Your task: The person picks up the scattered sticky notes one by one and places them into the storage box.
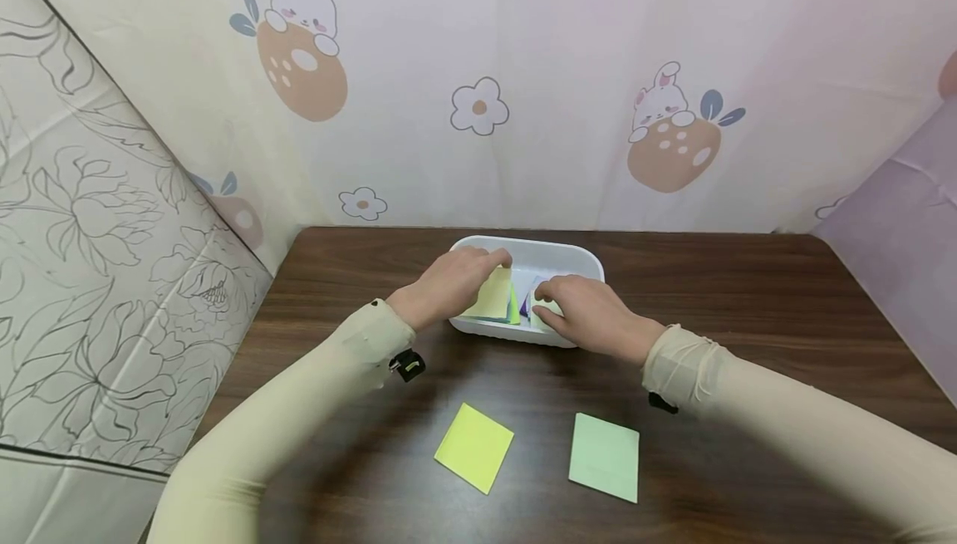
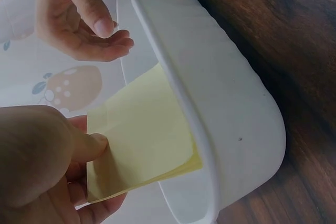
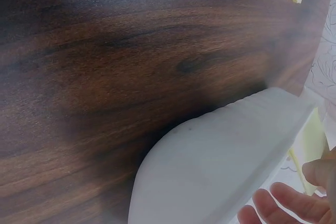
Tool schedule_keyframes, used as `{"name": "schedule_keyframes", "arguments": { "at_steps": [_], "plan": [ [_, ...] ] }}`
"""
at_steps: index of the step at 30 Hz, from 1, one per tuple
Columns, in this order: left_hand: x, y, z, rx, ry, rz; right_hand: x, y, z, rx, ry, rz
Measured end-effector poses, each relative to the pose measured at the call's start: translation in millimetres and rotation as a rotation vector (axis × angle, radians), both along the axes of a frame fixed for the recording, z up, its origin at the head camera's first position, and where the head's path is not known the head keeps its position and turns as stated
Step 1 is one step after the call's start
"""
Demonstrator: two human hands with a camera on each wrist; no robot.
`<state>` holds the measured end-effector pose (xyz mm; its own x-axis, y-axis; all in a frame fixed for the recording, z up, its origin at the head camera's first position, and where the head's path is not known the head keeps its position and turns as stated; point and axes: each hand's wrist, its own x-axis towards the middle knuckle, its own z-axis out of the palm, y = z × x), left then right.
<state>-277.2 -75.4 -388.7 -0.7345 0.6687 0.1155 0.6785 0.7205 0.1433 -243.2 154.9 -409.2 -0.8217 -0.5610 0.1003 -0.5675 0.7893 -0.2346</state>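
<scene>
Paper stack (image 2: 144,124), square and pale yellow, is pinched between the thumb and fingers of my left hand (image 1: 452,282), partly inside the oblong white plastic bin (image 2: 226,87). My right hand (image 1: 586,311) hangs over the bin's other end, fingers loosely bent, gripping nothing (so far as shows). I reckon a slack pinch could let the stack splay, or a careless knock push the bin askew.

Behind a dark brown wood-grain table (image 1: 755,303) is a pale wall covering (image 1: 553,170) printed with white rabbits (image 1: 302,0), tan fruits (image 1: 302,79) and flowers (image 1: 479,106). Left of the table, a white panel (image 1: 45,378) bears grey line-drawn blossoms (image 1: 105,212); right of it, a lilac panel (image 1: 905,220).
</scene>
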Motion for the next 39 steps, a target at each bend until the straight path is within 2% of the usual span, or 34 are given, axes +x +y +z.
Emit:
{"name": "schedule_keyframes", "arguments": {
  "at_steps": [6, 10, 15, 27, 39],
  "plan": [
    [-6.5, 6.1, -7.5, -0.036, -0.041, -0.003, -0.8, 1.4, -0.9, -0.004, 0.005, 0.004],
    [-8.2, 9.3, -11.0, -0.061, -0.082, 0.002, -1.8, 2.6, -2.7, 0.004, 0.003, 0.004],
    [-9.2, 12.2, -16.5, -0.083, -0.101, 0.004, -2.5, 3.4, -4.1, 0.015, -0.010, 0.002],
    [-13.3, 16.2, -30.1, -0.139, -0.099, 0.013, -2.8, 3.1, -8.4, 0.036, -0.016, 0.000],
    [-16.2, 14.3, -31.7, -0.204, -0.109, 0.043, -5.6, 0.8, -9.7, 0.048, -0.012, 0.013]
  ]
}}
